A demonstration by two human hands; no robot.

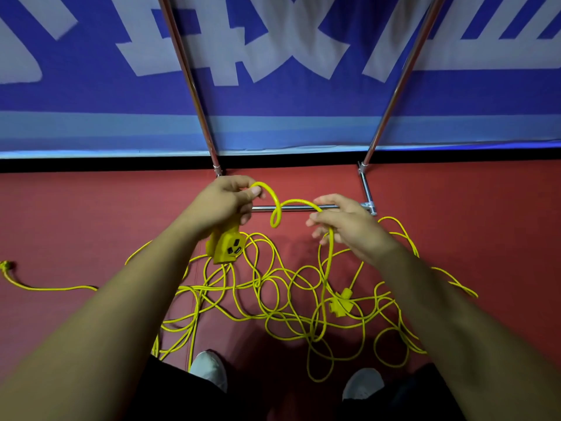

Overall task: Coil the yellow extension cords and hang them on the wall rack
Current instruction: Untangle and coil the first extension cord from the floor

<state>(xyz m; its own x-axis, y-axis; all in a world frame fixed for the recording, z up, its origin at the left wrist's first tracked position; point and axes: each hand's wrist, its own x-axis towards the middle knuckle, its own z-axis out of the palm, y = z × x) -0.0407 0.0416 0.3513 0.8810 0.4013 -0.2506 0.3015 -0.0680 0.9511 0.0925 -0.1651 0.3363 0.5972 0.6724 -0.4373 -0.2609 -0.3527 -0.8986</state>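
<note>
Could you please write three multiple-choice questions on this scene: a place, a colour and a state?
1. Where is the plug? A) far left on the floor B) on a table C) in a box
2. What colour is the floor? A) grey B) red C) green
3. How does most of the cord lie? A) coiled B) tangled C) hung up
Answers: A, it lies apart at the left edge; B, red shows all round the cord; B, loose loops cross each other.
</note>
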